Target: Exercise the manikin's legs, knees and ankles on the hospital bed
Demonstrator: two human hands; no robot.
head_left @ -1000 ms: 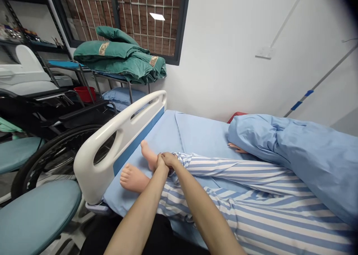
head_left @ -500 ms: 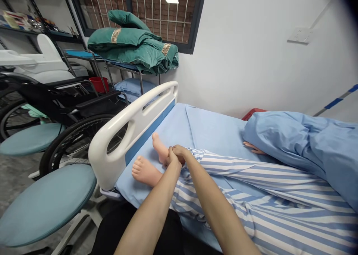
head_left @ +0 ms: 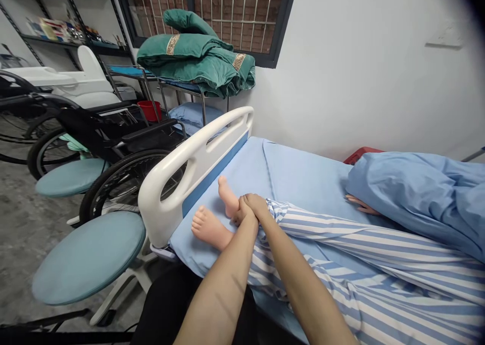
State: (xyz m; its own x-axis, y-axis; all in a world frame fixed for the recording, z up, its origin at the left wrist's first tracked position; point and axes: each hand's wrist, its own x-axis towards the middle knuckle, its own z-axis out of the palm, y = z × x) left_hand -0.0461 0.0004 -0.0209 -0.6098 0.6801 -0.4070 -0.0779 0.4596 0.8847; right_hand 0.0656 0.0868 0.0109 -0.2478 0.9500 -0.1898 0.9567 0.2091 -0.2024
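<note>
My left hand [head_left: 242, 214] and right hand [head_left: 255, 207] meet at the ankle [head_left: 235, 214] of the farther doll leg, both clasped around it where the striped trouser cuff [head_left: 273, 209] ends. The nearer foot [head_left: 207, 227] lies just beside them, toes toward the bed's foot end. Both legs rest on the blue sheet [head_left: 291, 176], close behind the white footboard [head_left: 189, 160]. A blue blanket [head_left: 417, 188] is bunched toward the bed's right. Past the footboard stand round stools [head_left: 89, 256], a wheelchair [head_left: 113, 148] and green quilts [head_left: 197, 64] under the window.
</note>
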